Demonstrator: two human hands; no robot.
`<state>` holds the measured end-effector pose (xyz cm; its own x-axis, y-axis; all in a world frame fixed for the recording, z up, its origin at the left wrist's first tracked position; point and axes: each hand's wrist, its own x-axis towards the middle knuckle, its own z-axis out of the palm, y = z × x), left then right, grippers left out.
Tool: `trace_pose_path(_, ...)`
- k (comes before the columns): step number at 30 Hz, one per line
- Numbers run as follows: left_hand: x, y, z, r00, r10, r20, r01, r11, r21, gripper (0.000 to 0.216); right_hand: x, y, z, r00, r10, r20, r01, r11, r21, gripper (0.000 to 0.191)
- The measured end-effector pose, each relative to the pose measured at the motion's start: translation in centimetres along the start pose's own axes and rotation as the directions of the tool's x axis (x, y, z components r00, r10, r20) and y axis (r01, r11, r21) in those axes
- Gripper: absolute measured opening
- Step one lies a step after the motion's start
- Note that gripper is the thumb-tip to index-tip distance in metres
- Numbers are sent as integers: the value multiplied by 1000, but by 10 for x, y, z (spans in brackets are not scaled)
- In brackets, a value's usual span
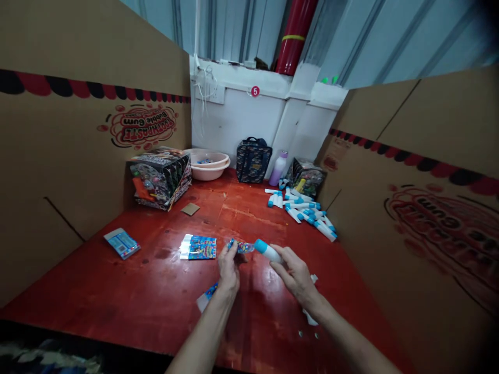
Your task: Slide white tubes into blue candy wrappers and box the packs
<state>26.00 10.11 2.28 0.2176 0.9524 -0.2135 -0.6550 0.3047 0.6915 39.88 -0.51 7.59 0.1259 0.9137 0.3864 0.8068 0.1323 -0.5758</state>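
Observation:
My right hand (pixel 291 271) grips a small white tube with a blue cap (pixel 270 251), tilted so the cap points up and left. Close by, my left hand (pixel 229 267) is closed on a colourful printed packet (pixel 245 247); its open end faces the tube's cap, and I cannot tell whether they touch. To the left of that hand lies a blue printed packet (pixel 201 247) with a clear end. Another packet (pixel 209 294) is partly hidden under my left forearm. Farther left rests a third blue packet (pixel 121 242).
Several white tubes with blue caps (pixel 307 210) are heaped at the right. Display boxes (pixel 159 179) stand at the back left and right. Pink basins (pixel 210 169), a dark bag (pixel 254 160) and a purple bottle (pixel 278 169) line the back. Cardboard walls (pixel 70 156) flank the red table (pixel 156 296).

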Motion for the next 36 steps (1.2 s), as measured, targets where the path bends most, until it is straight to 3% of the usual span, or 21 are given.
trace_pose_path(6, -40, 8, -5, 998, -21, 53, 24, 998, -49, 31, -39, -18, 4, 995, -74, -64, 57, 968, -243, 35)
trace_pose_path(14, -70, 17, -18, 997, 30, 73, -30, 1000, -9, 30, -69, -37, 8, 962, -260, -85, 179, 833, -524, 36)
trace_pose_path(17, -78, 21, -19, 998, 30, 59, -29, 999, -22, 30, -74, -44, 10, 958, -270, -94, 181, 828, -531, 36)
trace_pose_path(23, -89, 28, -23, 996, 61, 59, -59, 998, -30, 27, -80, -54, 12, 980, -167, -104, 102, 884, -456, 35)
trace_pose_path(36, -101, 29, -31, 995, 96, 15, -96, 995, 16, 30, -96, -57, 20, 961, -216, -176, 105, 865, -491, 36)
